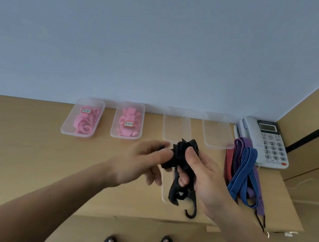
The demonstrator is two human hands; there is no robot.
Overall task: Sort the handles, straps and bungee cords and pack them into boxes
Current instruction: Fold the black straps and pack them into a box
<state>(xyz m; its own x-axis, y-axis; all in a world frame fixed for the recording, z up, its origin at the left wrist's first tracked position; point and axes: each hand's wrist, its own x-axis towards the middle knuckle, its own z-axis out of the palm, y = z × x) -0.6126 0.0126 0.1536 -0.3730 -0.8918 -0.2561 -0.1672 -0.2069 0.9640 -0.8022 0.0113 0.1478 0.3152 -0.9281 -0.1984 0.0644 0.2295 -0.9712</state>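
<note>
Both hands are raised over the table (32, 156). Right hand (205, 181) grips a folded black cord (180, 156), thumb on top and fingers curled beneath; its hook (191, 213) dangles below. Left hand (142, 164) pinches the bundle's left side (blurred, fingertips unclear). Striped bungee cords (243, 175) are heaped at right, touching a telephone (266, 142). Two boxes of pink pieces (83, 117) stand by the wall.

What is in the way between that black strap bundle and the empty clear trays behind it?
Nothing visible. The left hand and right hand hold the black hooked strap bundle just in front of the empty clear plastic tray; the striped bungee cords lie aside, to its right.
</note>
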